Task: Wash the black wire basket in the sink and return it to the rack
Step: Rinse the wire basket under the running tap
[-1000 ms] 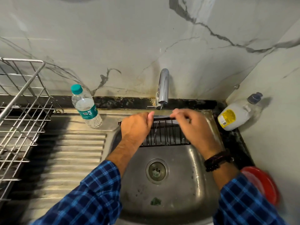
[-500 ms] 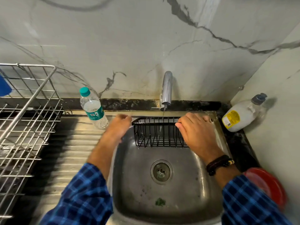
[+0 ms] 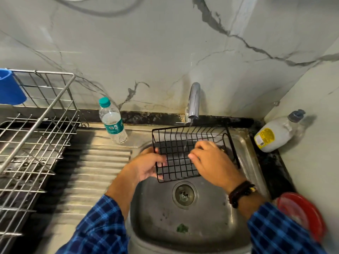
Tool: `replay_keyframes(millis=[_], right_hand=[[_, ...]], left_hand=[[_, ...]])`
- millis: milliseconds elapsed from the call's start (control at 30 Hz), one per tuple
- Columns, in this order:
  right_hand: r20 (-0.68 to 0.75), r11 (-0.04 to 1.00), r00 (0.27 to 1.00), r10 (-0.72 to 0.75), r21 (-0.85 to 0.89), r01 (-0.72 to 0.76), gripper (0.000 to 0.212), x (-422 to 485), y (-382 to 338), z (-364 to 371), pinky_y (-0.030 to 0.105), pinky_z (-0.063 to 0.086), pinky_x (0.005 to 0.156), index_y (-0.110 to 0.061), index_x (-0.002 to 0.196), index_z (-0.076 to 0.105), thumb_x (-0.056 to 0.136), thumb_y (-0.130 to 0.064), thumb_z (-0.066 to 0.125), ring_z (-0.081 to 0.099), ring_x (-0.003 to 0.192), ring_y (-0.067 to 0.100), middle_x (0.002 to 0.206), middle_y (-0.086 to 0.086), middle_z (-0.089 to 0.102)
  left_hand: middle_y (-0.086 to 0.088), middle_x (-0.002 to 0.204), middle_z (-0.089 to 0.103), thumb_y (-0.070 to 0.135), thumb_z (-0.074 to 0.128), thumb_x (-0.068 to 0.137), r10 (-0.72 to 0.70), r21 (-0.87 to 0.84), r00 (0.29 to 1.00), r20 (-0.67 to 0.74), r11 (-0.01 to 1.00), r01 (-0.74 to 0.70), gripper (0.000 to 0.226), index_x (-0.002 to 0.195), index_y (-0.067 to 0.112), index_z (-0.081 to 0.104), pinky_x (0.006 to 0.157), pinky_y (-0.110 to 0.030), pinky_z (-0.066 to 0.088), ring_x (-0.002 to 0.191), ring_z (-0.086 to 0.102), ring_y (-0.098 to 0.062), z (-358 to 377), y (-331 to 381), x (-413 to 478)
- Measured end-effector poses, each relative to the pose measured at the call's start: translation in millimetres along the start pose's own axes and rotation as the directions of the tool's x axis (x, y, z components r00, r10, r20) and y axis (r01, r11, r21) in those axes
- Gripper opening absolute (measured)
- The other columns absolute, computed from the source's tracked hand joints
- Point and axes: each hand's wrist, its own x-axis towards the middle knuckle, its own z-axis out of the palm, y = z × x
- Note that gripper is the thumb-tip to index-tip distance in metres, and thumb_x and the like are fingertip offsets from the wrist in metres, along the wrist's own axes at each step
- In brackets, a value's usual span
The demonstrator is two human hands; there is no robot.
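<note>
Now we log: basket (image 3: 174, 157) tilted over sink (image 3: 211, 219), under tap (image 3: 194, 99) stream; left hand (image 3: 146, 168) fingers clamped on its left edge; right hand (image 3: 214, 166) fingers nearly straight, pressing mesh.

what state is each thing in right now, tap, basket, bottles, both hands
tap: running
black wire basket: tilted under the tap, over the sink
left hand: grips basket's left edge
right hand: rests on the mesh
water bottle: upright, capped
white bottle: capped

Teal-capped water bottle (image 3: 112, 121) upright, white jug (image 3: 275, 133) leaning in the corner, red plate (image 3: 304, 215) nearby, blue cup (image 3: 9, 88) far left.
</note>
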Motion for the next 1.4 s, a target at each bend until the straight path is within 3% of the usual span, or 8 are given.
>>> replay_keyframes(millis=[200,433,667,733,867,1033,1167,1400], right_hand=[[0.367,0.994,0.929,0.040,-0.109,0.000,0.070,51,-29,40,0.056,-0.005,0.123,-0.042,0.156,-0.014,0.106,-0.044,0.035,-0.027,0.148,0.034,0.157,0.014,-0.037],[0.500,0.950,0.856,0.134,-0.311,0.033,0.092,19,7,32,0.059,-0.009,0.121,-0.041,0.151,-0.024,0.097,-0.054,0.050,-0.033,0.145,0.022,0.154,-0.004,-0.042],[0.423,0.830,0.718,0.553,-0.210,-0.516,0.087,18,-15,21,0.049,0.027,0.118,-0.012,0.159,0.005,0.097,-0.063,0.041,0.022,0.150,0.038,0.166,0.022,-0.001],[0.255,0.882,0.845,0.471,-0.156,-0.445,0.051,35,-45,15,0.038,0.051,0.091,-0.015,0.131,0.056,0.102,-0.053,0.041,0.061,0.116,0.028,0.133,0.014,0.059],[0.192,0.897,0.934,0.300,0.276,-0.345,0.024,78,-54,11,0.030,0.049,0.071,-0.019,0.088,0.065,0.102,-0.029,0.049,0.062,0.082,0.018,0.082,-0.003,0.062],[0.517,0.317,0.775,0.363,0.714,-0.625,0.020,71,-10,12,0.031,0.055,0.085,-0.016,0.112,0.067,0.104,-0.026,0.052,0.072,0.093,0.015,0.099,0.002,0.076],[0.474,-0.206,0.537,0.698,0.851,-0.483,0.021,42,43,26,0.034,0.055,0.083,-0.011,0.107,0.065,0.104,-0.016,0.045,0.070,0.093,0.020,0.106,0.010,0.074],[0.277,0.170,0.520,0.808,0.735,-0.656,0.013,24,22,46,0.031,0.051,0.065,-0.015,0.093,0.066,0.098,-0.022,0.056,0.060,0.073,0.018,0.081,0.003,0.067]], left_hand=[[-0.006,0.111,0.066,-0.004,0.048,0.093,0.061,0.099,0.997,-0.044,0.993,-0.056,0.034,0.118,0.020,0.046,0.066,-0.043,0.050,0.099,0.061,-0.023,24,-3,-12],[0.004,0.114,0.069,0.012,0.044,0.105,0.119,0.044,0.974,-0.195,0.993,-0.113,0.017,0.106,0.027,0.051,0.086,-0.051,0.050,0.106,0.066,-0.018,12,-14,-13],[0.009,0.119,0.066,0.009,0.049,0.101,0.212,0.121,0.958,-0.194,0.974,-0.192,0.019,0.103,0.028,0.053,0.079,-0.040,0.045,0.112,0.059,-0.017,21,-9,0],[0.005,0.113,0.069,0.006,0.048,0.100,0.229,0.140,0.961,-0.154,0.968,-0.209,0.019,0.107,0.023,0.053,0.072,-0.038,0.044,0.106,0.062,-0.018,29,-6,6],[-0.001,0.100,0.068,0.003,0.046,0.098,0.256,0.161,0.964,-0.075,0.957,-0.242,0.026,0.114,0.022,0.053,0.068,-0.037,0.044,0.095,0.059,-0.018,40,-4,9],[0.009,0.111,0.069,0.014,0.043,0.106,0.257,0.153,0.957,-0.133,0.960,-0.236,0.016,0.115,0.022,0.053,0.077,-0.038,0.046,0.100,0.061,-0.012,39,-14,8],[0.014,0.122,0.063,0.015,0.039,0.107,0.235,0.143,0.959,-0.158,0.967,-0.213,0.020,0.100,0.031,0.049,0.081,-0.039,0.045,0.112,0.061,-0.012,27,-26,6],[0.007,0.125,0.066,0.002,0.040,0.102,0.232,0.055,0.946,-0.228,0.973,-0.226,0.029,0.095,0.028,0.051,0.084,-0.042,0.042,0.118,0.060,-0.017,26,-36,6]])
